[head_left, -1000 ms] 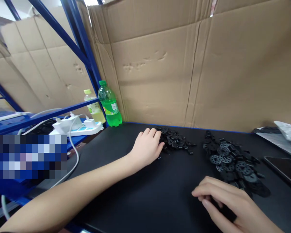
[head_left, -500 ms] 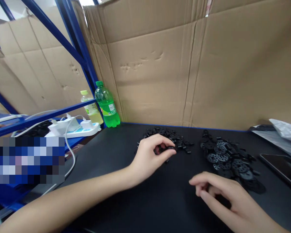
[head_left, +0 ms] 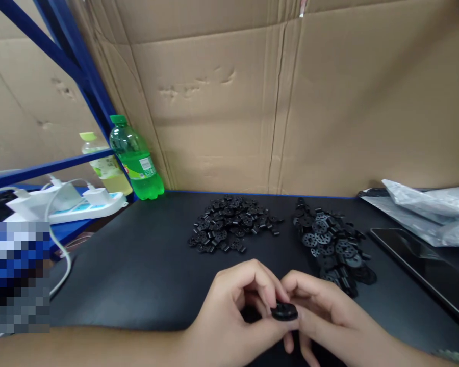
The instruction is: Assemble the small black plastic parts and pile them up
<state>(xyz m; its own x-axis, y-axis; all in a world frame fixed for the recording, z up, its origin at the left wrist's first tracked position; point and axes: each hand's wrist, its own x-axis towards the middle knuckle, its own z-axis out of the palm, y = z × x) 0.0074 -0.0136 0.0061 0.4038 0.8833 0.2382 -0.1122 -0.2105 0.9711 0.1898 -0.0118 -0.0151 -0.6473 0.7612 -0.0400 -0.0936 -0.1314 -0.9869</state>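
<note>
A small round black disc [head_left: 285, 311] is held up near the front of the black tabletop. My left hand [head_left: 233, 311] pinches it from the left between thumb and fingers. From the right, my right hand [head_left: 332, 311] closes on the same disc, its thumb at the right edge and its fingers partly hidden behind. The two hands meet at the fingertips. Beyond them lies a pile of small black parts [head_left: 233, 224], with little holed discs and short stubs. Right of that is a second pile of larger perforated black discs [head_left: 325, 242].
A dark flat device like a phone or tablet [head_left: 416, 270] lies at the right, before grey plastic bags [head_left: 424, 209]. At the left stand a green bottle [head_left: 137, 163], a pale yellow bottle [head_left: 106, 165] and a white power strip [head_left: 99, 206] with cables. A cardboard wall [head_left: 214, 102] rises behind.
My left hand has come back from the left pile with a black piece. My right hand has moved from beside the right pile to meet it. The view has shifted rightward.
</note>
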